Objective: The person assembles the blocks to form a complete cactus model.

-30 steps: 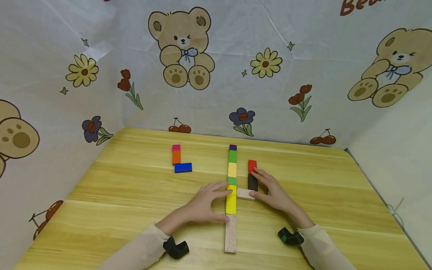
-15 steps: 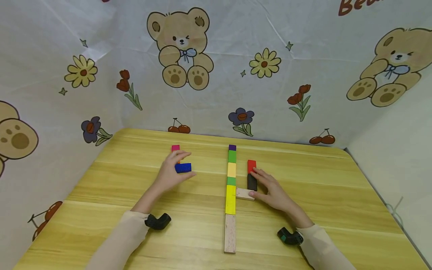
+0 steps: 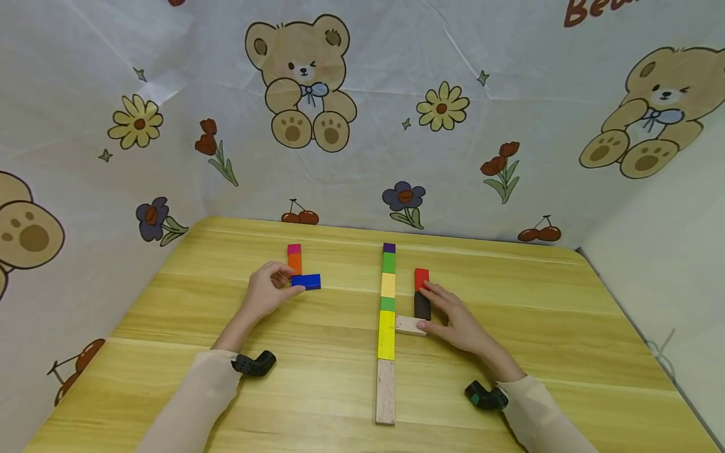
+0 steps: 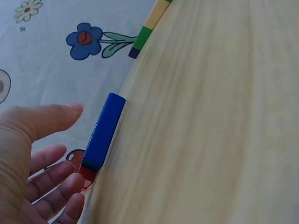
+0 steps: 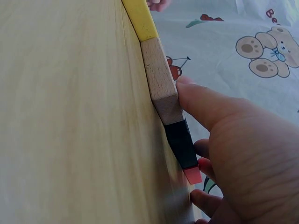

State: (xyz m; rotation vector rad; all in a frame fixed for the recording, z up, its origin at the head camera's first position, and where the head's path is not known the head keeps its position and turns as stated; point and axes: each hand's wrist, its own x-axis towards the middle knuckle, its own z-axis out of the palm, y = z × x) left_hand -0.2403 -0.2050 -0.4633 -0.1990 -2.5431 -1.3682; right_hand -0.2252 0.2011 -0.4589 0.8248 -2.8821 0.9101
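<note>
My left hand (image 3: 267,290) is at the left end of a blue block (image 3: 306,282), thumb in front and loosely bent fingers behind. In the left wrist view a gap shows between the thumb and the blue block (image 4: 103,131). Behind it lie an orange block (image 3: 295,263) and a pink block (image 3: 294,248). My right hand (image 3: 461,324) rests by a black block (image 3: 421,306) and a red block (image 3: 421,279). Its thumb touches the end of a plain wooden block (image 3: 409,325), also seen beside the thumb in the right wrist view (image 5: 161,77).
A straight row of blocks runs down the middle: purple (image 3: 389,248), green (image 3: 388,262), cream (image 3: 387,284), a second green (image 3: 387,304), yellow (image 3: 386,335) and plain wood (image 3: 385,391). The wooden table (image 3: 317,390) meets a printed cloth (image 3: 362,170) behind.
My left hand has moved from the yellow block, up and left to the blue block, and its fingers have drawn closer together. My right hand has stayed in place.
</note>
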